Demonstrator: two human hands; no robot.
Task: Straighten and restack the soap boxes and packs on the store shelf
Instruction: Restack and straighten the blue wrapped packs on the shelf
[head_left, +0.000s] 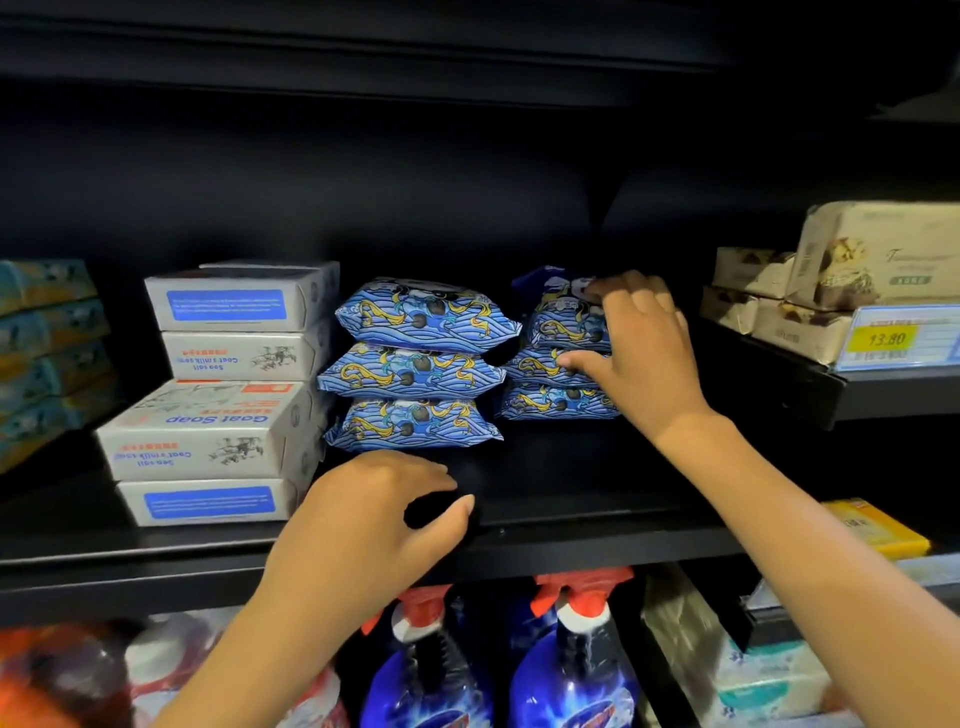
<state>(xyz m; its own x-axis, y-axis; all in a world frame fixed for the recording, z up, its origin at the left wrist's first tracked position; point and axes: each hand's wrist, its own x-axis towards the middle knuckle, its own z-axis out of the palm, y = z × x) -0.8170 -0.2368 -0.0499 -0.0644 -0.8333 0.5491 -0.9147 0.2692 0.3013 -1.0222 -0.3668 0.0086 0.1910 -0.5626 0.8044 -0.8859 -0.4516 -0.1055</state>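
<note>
Head view: the left pack stack (415, 364) sits neat on the shelf (571, 493), the right hand (644, 353) clasps the crooked right pack stack (556, 364), the left hand (374, 519) hovers loose and empty, and the soap boxes (228, 395) are not yet squared.

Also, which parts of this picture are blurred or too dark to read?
Head view: the blue soap packs and white soap boxes are lit and fairly sharp; the shelf back above is almost black; the spray bottles below and the bottom left corner are blurred.
</note>
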